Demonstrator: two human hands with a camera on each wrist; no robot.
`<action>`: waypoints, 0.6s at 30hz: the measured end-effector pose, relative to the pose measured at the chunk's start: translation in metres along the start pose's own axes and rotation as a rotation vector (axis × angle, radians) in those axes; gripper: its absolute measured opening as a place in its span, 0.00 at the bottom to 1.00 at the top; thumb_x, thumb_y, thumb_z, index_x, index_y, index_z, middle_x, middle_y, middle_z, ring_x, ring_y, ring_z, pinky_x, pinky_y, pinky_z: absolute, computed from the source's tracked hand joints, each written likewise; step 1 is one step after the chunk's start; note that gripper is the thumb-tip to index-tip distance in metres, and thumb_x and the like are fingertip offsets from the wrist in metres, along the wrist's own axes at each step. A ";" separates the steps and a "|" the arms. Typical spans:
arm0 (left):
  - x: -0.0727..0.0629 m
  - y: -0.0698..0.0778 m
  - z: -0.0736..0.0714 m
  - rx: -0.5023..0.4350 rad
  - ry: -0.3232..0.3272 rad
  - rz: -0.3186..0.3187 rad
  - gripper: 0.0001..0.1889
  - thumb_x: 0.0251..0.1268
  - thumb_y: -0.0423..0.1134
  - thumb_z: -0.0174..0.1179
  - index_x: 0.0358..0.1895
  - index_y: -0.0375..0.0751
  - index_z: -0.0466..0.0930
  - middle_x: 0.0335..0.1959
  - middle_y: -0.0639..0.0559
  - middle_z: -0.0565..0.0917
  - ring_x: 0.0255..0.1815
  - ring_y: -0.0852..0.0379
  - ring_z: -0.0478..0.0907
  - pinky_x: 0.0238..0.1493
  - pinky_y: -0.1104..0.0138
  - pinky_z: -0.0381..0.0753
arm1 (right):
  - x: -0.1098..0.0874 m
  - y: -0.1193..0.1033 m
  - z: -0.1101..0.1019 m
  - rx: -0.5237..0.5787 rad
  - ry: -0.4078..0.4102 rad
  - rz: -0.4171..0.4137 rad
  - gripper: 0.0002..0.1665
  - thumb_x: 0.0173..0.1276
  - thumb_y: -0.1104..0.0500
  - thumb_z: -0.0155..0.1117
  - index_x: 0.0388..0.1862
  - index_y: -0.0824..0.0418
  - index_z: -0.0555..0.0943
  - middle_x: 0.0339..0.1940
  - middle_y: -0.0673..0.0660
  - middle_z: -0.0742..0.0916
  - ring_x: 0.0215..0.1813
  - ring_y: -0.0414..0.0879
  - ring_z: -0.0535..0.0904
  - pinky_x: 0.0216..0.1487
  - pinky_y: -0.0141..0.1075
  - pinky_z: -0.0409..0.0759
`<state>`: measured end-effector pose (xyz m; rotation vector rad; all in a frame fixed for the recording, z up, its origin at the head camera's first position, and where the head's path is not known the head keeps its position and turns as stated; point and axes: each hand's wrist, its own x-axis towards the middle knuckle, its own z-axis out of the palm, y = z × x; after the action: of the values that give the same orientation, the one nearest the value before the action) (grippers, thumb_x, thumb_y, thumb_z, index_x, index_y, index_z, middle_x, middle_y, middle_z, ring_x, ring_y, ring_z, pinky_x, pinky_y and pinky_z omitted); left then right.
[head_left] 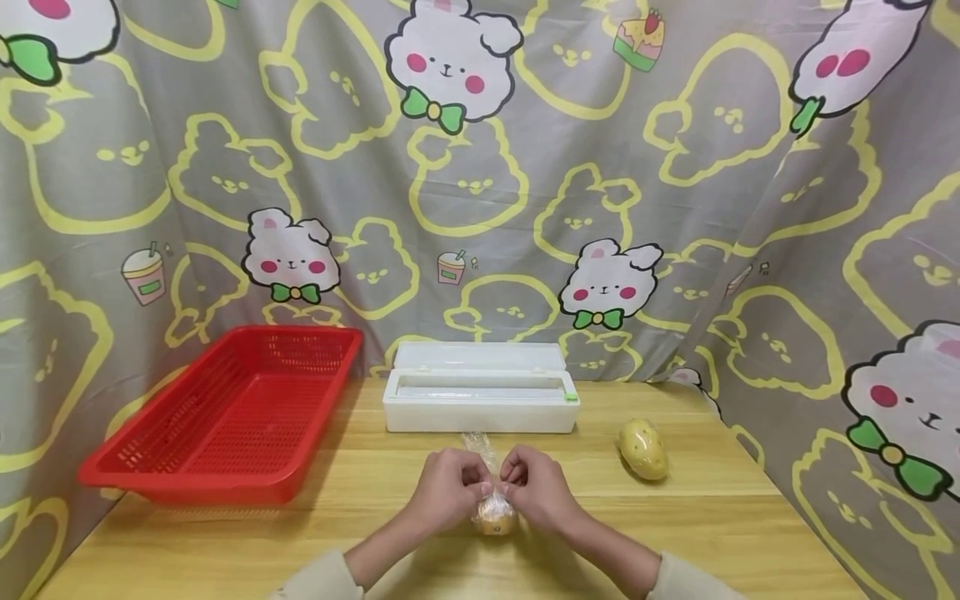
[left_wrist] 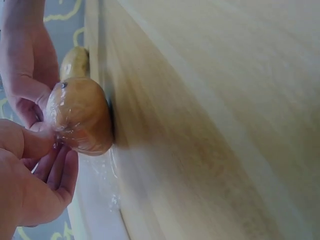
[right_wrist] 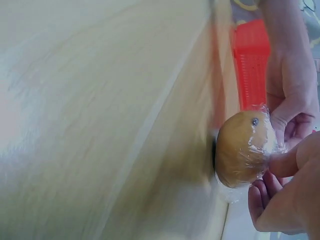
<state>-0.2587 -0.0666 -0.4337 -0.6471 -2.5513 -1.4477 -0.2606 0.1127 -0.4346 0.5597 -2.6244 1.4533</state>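
A round, yellow-brown vegetable or fruit with one dark spot sits on the table, covered in clear, crinkled cling film. Above it, my left hand pinches the gathered film between thumb and fingers. Facing it from the other side, my right hand pinches the same film, the fingertips of both hands nearly meeting. A loose tail of film stretches away behind the hands toward the white box. In the left wrist view, the film lies tight over the round surface.
Behind the hands stands a white cling film box, lid raised, a roll inside. A red plastic basket is at the left. On the right lies a film-wrapped potato. Patterned grey curtains enclose the wooden table.
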 end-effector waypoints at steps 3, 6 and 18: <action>-0.002 -0.002 -0.002 -0.010 -0.007 -0.007 0.08 0.53 0.24 0.70 0.23 0.39 0.84 0.20 0.53 0.85 0.21 0.67 0.76 0.25 0.73 0.78 | 0.002 0.000 0.000 0.053 -0.038 0.039 0.11 0.54 0.74 0.68 0.33 0.66 0.78 0.27 0.53 0.82 0.32 0.40 0.77 0.34 0.27 0.77; -0.002 -0.003 -0.003 -0.026 -0.021 -0.004 0.07 0.52 0.24 0.72 0.26 0.38 0.85 0.23 0.52 0.86 0.24 0.66 0.79 0.28 0.74 0.80 | 0.003 -0.001 -0.001 0.084 -0.052 0.070 0.11 0.51 0.74 0.68 0.33 0.66 0.78 0.27 0.53 0.82 0.32 0.42 0.76 0.34 0.28 0.76; 0.000 0.003 -0.002 0.047 -0.027 -0.006 0.14 0.43 0.18 0.68 0.25 0.39 0.75 0.24 0.52 0.78 0.29 0.61 0.74 0.30 0.73 0.74 | 0.003 -0.004 0.005 0.101 -0.036 0.089 0.12 0.47 0.77 0.62 0.29 0.64 0.82 0.25 0.52 0.82 0.30 0.42 0.75 0.32 0.29 0.73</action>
<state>-0.2578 -0.0667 -0.4303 -0.6571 -2.6009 -1.3857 -0.2614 0.1059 -0.4328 0.4888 -2.6465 1.6247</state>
